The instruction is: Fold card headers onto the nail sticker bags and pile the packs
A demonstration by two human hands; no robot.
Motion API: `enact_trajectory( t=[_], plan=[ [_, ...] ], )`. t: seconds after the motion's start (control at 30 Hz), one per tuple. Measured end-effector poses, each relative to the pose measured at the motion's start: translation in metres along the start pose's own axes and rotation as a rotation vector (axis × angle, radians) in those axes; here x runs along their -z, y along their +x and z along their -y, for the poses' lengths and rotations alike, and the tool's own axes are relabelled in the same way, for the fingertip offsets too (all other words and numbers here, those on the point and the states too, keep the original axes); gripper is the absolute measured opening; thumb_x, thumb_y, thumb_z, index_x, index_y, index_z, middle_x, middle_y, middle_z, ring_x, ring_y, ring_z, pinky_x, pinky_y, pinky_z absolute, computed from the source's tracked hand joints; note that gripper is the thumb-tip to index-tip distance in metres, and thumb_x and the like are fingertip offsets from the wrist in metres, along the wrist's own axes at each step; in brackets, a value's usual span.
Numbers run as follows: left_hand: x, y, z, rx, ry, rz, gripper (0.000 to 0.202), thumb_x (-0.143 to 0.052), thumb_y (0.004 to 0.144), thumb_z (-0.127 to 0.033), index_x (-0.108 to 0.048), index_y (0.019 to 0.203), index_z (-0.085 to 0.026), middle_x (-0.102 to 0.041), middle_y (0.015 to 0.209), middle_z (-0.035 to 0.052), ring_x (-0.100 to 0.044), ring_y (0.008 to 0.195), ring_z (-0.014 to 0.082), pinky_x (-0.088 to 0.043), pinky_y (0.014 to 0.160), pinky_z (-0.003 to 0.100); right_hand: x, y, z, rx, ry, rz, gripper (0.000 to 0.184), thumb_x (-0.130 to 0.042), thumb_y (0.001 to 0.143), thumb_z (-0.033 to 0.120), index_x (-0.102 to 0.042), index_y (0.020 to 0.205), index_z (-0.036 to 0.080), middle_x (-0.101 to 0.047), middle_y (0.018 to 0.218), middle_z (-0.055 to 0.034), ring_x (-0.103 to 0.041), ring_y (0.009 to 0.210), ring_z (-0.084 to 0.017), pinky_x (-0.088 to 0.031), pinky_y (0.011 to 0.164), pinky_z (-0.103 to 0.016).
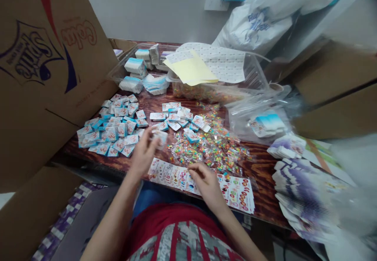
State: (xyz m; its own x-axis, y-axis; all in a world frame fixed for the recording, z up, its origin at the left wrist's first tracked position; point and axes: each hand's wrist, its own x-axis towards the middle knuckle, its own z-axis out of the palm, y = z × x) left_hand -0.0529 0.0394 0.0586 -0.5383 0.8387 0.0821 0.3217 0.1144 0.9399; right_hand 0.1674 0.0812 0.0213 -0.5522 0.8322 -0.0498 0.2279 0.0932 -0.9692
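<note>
Head view: small white-blue card (160, 138) pinched in left hand (143, 155).

The camera sits on the person's head and looks forward and down over the chest, so the scene appears from just above and behind the work. A red shirt (176, 233) runs along the bottom edge, and forearms (110, 225) rise from below to the left hand (143, 155) and right hand (207, 186). The bench (265, 198) lies close ahead at a downward tilt, with a wall (153, 9) beyond it and cardboard flaps (38, 56) near the lens at the left.
</note>
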Motion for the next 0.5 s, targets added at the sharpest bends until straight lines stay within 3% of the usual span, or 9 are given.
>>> enact_trajectory(
  t=[0.13, 0.2, 0.27, 0.37, 0.5],
  plan=[
    [0.075, 0.044, 0.01, -0.157, 0.308, -0.393, 0.042, -0.055, 0.088, -0.034, -0.052, 0.128, -0.019, -0.059, 0.079, -0.0006, -0.06, 0.071, 0.0155, -0.05, 0.07, 0.028, -0.049, 0.005, 0.01, 0.183, -0.282, 0.278, 0.015, -0.051, 0.091, 0.013, -0.062, 0.084, 0.02, -0.061, 0.086, -0.0024, -0.059, 0.082, -0.018, -0.043, 0.075, -0.028],
    [0.104, 0.06, 0.018, -0.18, 0.488, -0.513, 0.04, -0.054, 0.088, -0.034, -0.054, 0.125, -0.018, -0.064, 0.089, 0.0037, -0.063, 0.082, 0.0199, -0.05, 0.08, 0.034, -0.073, 0.008, 0.011, 0.273, -0.48, 0.366, 0.013, -0.052, 0.091, 0.012, -0.062, 0.094, 0.02, -0.061, 0.096, -0.0046, -0.059, 0.087, -0.019, -0.044, 0.075, -0.028],
    [0.123, 0.07, 0.026, -0.202, 0.66, -0.555, 0.042, -0.055, 0.087, -0.033, -0.054, 0.125, -0.016, -0.066, 0.106, 0.0106, -0.062, 0.1, 0.0271, -0.047, 0.092, 0.043, -0.091, 0.012, 0.009, 0.349, -0.65, 0.421, 0.012, -0.053, 0.092, 0.014, -0.06, 0.1, 0.019, -0.06, 0.104, -0.0071, -0.059, 0.09, -0.021, -0.045, 0.071, -0.029],
    [0.13, 0.074, 0.036, -0.24, 0.796, -0.514, 0.048, -0.056, 0.086, -0.034, -0.051, 0.13, -0.014, -0.058, 0.126, 0.0185, -0.051, 0.12, 0.036, -0.038, 0.103, 0.053, -0.105, 0.016, 0.003, 0.396, -0.74, 0.461, 0.008, -0.052, 0.093, 0.015, -0.059, 0.094, 0.019, -0.059, 0.104, -0.0064, -0.059, 0.089, -0.021, -0.045, 0.067, -0.029],
    [0.116, 0.063, 0.043, -0.285, 0.764, -0.472, 0.051, -0.053, 0.088, -0.035, -0.048, 0.133, -0.013, -0.052, 0.134, 0.0212, -0.045, 0.128, 0.0378, -0.034, 0.107, 0.054, -0.105, 0.018, -0.001, 0.38, -0.737, 0.455, 0.011, -0.05, 0.092, 0.01, -0.057, 0.092, 0.019, -0.059, 0.099, -0.0047, -0.058, 0.085, -0.019, -0.043, 0.065, -0.027]
  ],
)
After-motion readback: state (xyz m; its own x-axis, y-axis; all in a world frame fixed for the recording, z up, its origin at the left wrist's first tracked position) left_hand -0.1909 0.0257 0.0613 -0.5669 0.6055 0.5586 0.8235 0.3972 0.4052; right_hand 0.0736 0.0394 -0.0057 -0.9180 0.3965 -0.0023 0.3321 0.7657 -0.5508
